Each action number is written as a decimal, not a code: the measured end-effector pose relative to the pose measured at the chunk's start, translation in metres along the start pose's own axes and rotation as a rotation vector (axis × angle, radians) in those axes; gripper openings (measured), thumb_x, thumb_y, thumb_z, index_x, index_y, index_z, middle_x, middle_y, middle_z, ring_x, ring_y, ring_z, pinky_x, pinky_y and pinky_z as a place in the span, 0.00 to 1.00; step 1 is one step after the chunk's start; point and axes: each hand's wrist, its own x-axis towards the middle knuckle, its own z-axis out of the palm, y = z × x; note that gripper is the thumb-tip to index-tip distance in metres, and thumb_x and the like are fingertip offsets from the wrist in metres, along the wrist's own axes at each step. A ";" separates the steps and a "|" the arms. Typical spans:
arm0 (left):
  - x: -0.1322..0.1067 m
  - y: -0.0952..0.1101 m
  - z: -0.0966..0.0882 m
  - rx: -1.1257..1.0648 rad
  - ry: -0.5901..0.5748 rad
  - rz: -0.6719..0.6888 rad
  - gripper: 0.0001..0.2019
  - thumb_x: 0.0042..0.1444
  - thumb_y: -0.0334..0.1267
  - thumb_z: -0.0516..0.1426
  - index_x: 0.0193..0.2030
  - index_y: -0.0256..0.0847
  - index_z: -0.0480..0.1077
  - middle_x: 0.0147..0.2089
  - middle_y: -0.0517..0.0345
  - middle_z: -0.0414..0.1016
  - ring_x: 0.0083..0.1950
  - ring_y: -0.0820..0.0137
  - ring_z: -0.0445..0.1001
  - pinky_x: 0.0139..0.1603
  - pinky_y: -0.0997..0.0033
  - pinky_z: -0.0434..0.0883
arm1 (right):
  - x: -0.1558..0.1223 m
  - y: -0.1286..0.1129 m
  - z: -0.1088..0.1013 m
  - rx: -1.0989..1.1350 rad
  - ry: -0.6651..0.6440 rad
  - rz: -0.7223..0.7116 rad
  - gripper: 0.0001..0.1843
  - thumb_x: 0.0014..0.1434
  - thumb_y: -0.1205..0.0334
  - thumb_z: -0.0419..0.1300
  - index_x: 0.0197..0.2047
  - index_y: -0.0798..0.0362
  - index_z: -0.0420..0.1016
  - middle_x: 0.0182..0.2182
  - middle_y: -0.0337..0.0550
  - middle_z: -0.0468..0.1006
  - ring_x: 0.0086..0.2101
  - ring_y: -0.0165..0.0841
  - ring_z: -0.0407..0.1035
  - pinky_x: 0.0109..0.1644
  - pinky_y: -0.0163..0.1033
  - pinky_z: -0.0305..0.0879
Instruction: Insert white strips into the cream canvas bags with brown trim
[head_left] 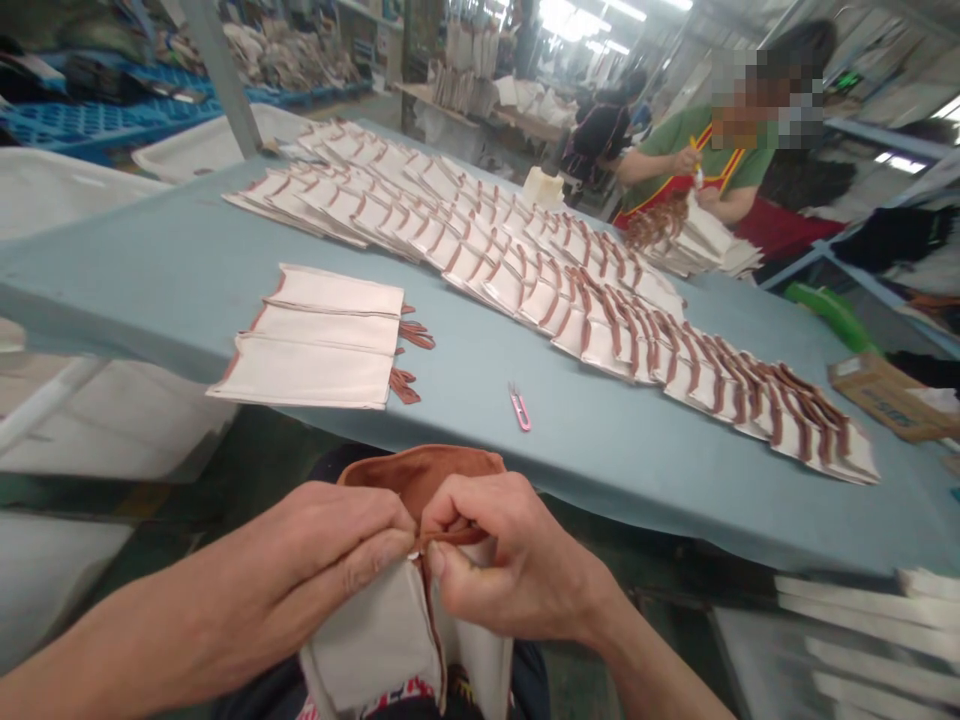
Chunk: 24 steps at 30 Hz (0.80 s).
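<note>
A white fabric pouch (379, 640) with a brown lining and brown edging is held upright over my lap, its mouth open toward the table. My left hand (345, 540) pinches the brown edge near the middle seam. Right beside it, my right hand (502, 555) grips the same brown edge between thumb and bent forefinger. The fingertips of both hands almost meet at the seam, and what lies between them is too small to make out. On the table ahead lie pink-handled thread snips (520, 410), touched by neither hand.
Several white pouches with brown ties (322, 335) lie overlapped on the blue-covered table (480, 390). Long rows of brown-edged pouches (517, 270) run across it. Opposite, a co-worker in a green top (675, 150) handles a stack of pieces. A cardboard box (892, 395) sits at the right.
</note>
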 end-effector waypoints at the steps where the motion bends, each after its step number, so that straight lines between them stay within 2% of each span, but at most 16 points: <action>1: 0.000 -0.001 -0.001 -0.021 -0.028 0.018 0.15 0.79 0.35 0.50 0.44 0.48 0.78 0.41 0.65 0.86 0.41 0.71 0.84 0.48 0.80 0.76 | 0.000 0.000 0.001 -0.012 0.000 -0.013 0.06 0.52 0.70 0.58 0.30 0.49 0.69 0.21 0.28 0.70 0.20 0.25 0.58 0.28 0.31 0.58; 3: 0.004 0.000 -0.001 -0.062 -0.068 0.050 0.17 0.80 0.34 0.49 0.42 0.46 0.76 0.38 0.64 0.83 0.38 0.71 0.83 0.43 0.78 0.74 | -0.001 0.002 0.001 -0.033 0.003 -0.034 0.06 0.52 0.70 0.59 0.30 0.49 0.70 0.22 0.29 0.71 0.21 0.25 0.59 0.28 0.31 0.58; 6: 0.010 0.005 -0.001 -0.078 -0.013 0.111 0.18 0.79 0.33 0.48 0.38 0.45 0.73 0.34 0.64 0.81 0.33 0.72 0.81 0.37 0.74 0.70 | -0.003 0.003 0.000 -0.052 -0.018 -0.028 0.05 0.55 0.69 0.60 0.31 0.50 0.71 0.24 0.31 0.73 0.23 0.26 0.63 0.29 0.31 0.58; 9: 0.010 0.005 0.003 -0.074 0.010 0.130 0.15 0.75 0.30 0.50 0.36 0.45 0.71 0.31 0.66 0.78 0.30 0.74 0.76 0.33 0.73 0.65 | -0.003 0.000 -0.003 -0.051 -0.074 -0.026 0.04 0.59 0.68 0.61 0.33 0.50 0.74 0.27 0.33 0.75 0.26 0.27 0.67 0.33 0.31 0.61; 12: 0.007 0.001 0.008 -0.075 0.048 0.117 0.13 0.66 0.27 0.53 0.31 0.45 0.61 0.25 0.71 0.59 0.24 0.75 0.59 0.27 0.70 0.55 | 0.000 -0.001 -0.003 0.066 -0.125 -0.020 0.05 0.63 0.67 0.64 0.34 0.51 0.75 0.28 0.33 0.76 0.27 0.27 0.67 0.35 0.31 0.62; 14: 0.007 -0.001 0.010 -0.167 0.050 0.103 0.13 0.63 0.26 0.52 0.30 0.45 0.56 0.26 0.72 0.50 0.24 0.75 0.51 0.26 0.71 0.52 | 0.003 0.003 -0.001 0.233 -0.168 0.013 0.08 0.65 0.62 0.67 0.34 0.52 0.75 0.28 0.33 0.74 0.27 0.26 0.64 0.33 0.31 0.61; 16: 0.009 0.000 0.009 -0.290 0.015 0.088 0.13 0.64 0.27 0.51 0.31 0.46 0.54 0.27 0.72 0.49 0.25 0.75 0.51 0.25 0.73 0.52 | 0.005 0.009 0.000 0.381 -0.200 0.057 0.14 0.67 0.55 0.71 0.34 0.52 0.75 0.27 0.32 0.71 0.25 0.26 0.61 0.30 0.30 0.58; 18: 0.011 0.002 0.006 -0.319 0.023 0.073 0.13 0.64 0.28 0.51 0.30 0.46 0.54 0.26 0.72 0.50 0.25 0.76 0.52 0.25 0.74 0.52 | 0.007 0.014 0.001 0.416 -0.212 0.080 0.19 0.68 0.48 0.72 0.35 0.53 0.76 0.27 0.32 0.71 0.26 0.25 0.59 0.30 0.30 0.57; 22: 0.010 0.005 0.004 -0.174 0.092 0.070 0.13 0.64 0.28 0.51 0.29 0.44 0.58 0.25 0.72 0.54 0.25 0.76 0.54 0.26 0.74 0.52 | 0.009 0.008 -0.002 0.290 -0.232 0.121 0.16 0.71 0.48 0.68 0.39 0.53 0.78 0.30 0.34 0.73 0.29 0.27 0.62 0.33 0.32 0.60; 24: 0.008 0.005 0.006 -0.120 0.092 0.081 0.13 0.64 0.28 0.51 0.29 0.44 0.57 0.25 0.72 0.54 0.25 0.76 0.54 0.27 0.72 0.52 | 0.010 0.003 -0.002 0.250 -0.229 0.185 0.17 0.69 0.48 0.69 0.36 0.53 0.76 0.28 0.32 0.72 0.28 0.27 0.60 0.32 0.32 0.59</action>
